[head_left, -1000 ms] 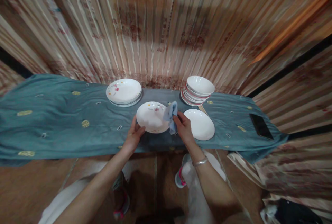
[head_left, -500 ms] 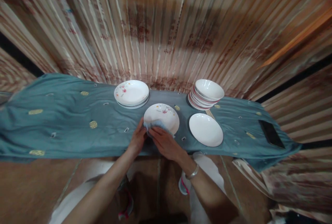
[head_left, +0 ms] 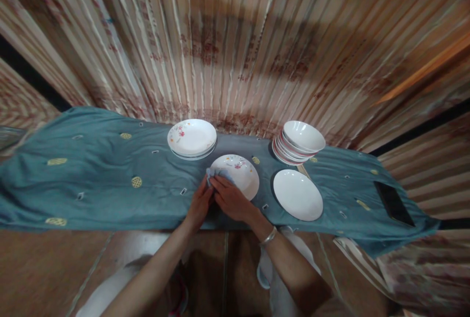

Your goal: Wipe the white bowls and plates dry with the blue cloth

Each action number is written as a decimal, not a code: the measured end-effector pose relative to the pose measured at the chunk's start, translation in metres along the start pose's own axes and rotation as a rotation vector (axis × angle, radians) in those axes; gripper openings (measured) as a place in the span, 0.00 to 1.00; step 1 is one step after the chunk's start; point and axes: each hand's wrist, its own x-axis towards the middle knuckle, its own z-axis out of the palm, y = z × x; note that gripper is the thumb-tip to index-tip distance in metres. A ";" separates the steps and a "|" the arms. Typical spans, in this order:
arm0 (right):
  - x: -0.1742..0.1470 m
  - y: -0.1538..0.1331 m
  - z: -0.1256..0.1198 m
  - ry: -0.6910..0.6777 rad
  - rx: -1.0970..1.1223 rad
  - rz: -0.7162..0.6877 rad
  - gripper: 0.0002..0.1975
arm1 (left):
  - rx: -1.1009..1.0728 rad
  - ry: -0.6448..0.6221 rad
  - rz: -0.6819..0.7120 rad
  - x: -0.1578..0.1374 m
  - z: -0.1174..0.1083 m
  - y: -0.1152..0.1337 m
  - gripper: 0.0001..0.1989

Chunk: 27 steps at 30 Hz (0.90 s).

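A white plate with a floral print (head_left: 246,176) is held just over the near middle of the table, in front of me. My left hand (head_left: 200,203) grips its left rim, fingers closed. My right hand (head_left: 231,198) presses a light blue cloth (head_left: 222,172) onto the plate's left side, its fingers closed over the cloth. Both hands are close together at the near left edge of the plate. Part of the near rim is hidden behind my right hand.
A stack of floral plates (head_left: 194,136) stands at the back, left of centre. Stacked white bowls (head_left: 301,139) with red bands stand back right, and a plain white oval plate (head_left: 297,194) lies before them. A black phone-like slab (head_left: 393,203) rests far right on the green tablecloth (head_left: 106,180).
My right hand and the cloth have shifted to the plate's upper left rim, nearer my left hand. The whole view has moved slightly, so everything sits a little lower and farther right.
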 end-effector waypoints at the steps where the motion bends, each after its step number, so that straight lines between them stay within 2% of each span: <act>1: 0.002 0.002 0.000 0.006 0.011 0.001 0.29 | -0.020 -0.017 -0.008 0.001 -0.001 -0.001 0.35; 9: 0.009 0.012 -0.004 0.020 0.071 0.006 0.27 | -0.048 0.011 -0.044 0.005 -0.006 -0.009 0.41; 14: 0.014 0.017 -0.002 0.064 0.040 0.006 0.28 | -0.039 -0.036 -0.047 0.003 -0.005 -0.007 0.47; 21: 0.020 0.023 -0.002 0.097 0.009 -0.010 0.28 | -0.029 -0.065 -0.043 0.003 -0.005 -0.004 0.49; 27: 0.023 0.027 -0.003 0.122 -0.073 0.101 0.26 | -0.031 -0.076 -0.042 0.002 -0.004 -0.002 0.50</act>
